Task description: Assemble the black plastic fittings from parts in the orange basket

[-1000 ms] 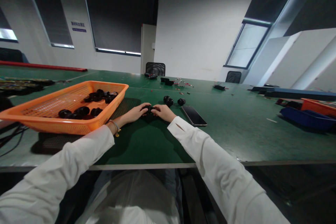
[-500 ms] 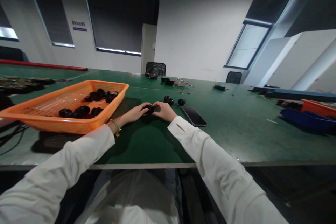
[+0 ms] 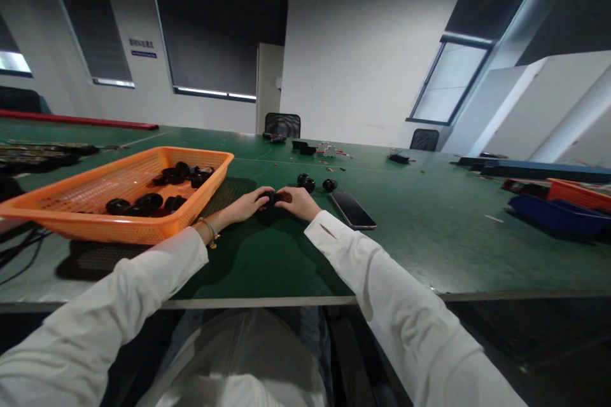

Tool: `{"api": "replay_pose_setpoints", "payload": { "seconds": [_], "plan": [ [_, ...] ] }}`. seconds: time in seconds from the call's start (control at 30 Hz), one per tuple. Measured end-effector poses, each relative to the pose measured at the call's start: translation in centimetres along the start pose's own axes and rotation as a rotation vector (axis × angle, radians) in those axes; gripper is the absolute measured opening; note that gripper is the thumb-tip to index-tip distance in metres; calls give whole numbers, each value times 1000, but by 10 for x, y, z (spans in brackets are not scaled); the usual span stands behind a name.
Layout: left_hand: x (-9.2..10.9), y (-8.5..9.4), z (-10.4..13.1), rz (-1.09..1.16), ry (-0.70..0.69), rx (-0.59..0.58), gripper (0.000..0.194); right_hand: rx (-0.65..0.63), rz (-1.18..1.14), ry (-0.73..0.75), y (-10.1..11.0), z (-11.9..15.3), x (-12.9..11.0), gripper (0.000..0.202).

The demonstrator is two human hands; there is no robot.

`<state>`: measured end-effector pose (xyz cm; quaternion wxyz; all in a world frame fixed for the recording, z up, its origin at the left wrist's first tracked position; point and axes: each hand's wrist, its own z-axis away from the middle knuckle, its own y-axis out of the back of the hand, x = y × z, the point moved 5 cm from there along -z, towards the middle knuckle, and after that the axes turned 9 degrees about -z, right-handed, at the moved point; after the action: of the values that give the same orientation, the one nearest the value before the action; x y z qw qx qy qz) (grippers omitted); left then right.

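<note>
Between my two hands, just above the green table [image 3: 405,241], is a small black part [image 3: 271,198]. My left hand [image 3: 247,205] is closed around its left side, and the fingers of my right hand [image 3: 296,201] pinch its right side. The fingers partly cover the part, so its shape is unclear. Several similar round black parts [image 3: 306,183] stand just behind my right hand, with one more black part [image 3: 330,185] to their right. An orange basket [image 3: 191,219] on the left holds several black parts [image 3: 149,201].
A phone [image 3: 353,210] lies right of my right hand. Farther back are black pieces [image 3: 304,148] and a white piece [image 3: 327,150]. A blue bin [image 3: 558,214] sits at the far right, and bundled strips [image 3: 42,154] lie at the far left.
</note>
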<state>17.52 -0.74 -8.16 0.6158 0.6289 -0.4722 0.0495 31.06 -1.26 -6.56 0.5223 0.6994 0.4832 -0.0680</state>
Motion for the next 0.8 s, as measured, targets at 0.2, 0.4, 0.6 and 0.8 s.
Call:
{"api": "replay_pose_setpoints", "payload": {
  "seconds": [0.2, 0.4, 0.6, 0.8],
  "plan": [
    [0, -1, 0, 0, 3, -5, 44, -9, 0, -9, 0, 0, 0, 26],
    [-1, -1, -1, -6, 1, -9, 46, -5, 9, -15, -1, 0, 1, 25],
    [-1, -2, -1, 31, 2, -11, 44, -5, 56, 0, -2, -1, 2, 25],
    [-2, -1, -1, 49, 9, 9, 43, -2, 41, -30, -3, -2, 5, 24]
  ]
}}
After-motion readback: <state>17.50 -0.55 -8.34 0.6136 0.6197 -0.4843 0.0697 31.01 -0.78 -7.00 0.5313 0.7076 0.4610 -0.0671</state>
